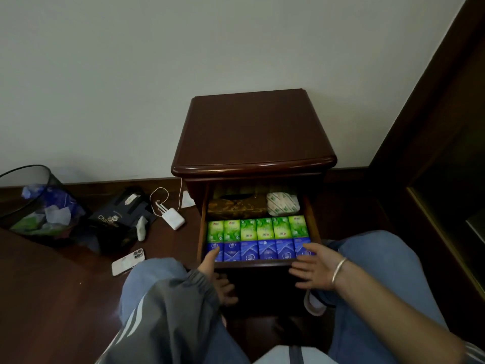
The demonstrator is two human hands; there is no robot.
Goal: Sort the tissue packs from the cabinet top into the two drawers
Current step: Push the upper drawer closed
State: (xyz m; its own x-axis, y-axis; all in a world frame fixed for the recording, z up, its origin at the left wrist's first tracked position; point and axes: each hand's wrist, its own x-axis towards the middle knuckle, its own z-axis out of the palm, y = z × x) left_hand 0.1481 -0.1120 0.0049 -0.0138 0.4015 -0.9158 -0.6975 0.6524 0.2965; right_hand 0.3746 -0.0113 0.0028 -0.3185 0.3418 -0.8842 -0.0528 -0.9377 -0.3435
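Blue pack row (262, 250) is lying crosswise in drawer (202, 227) | left hand (209, 261), right hand (315, 269) are flanking its ends, fingers (298, 271) released

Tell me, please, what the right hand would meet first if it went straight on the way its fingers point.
Probably the left hand: the right hand points left along the drawer front, though depth is unclear.
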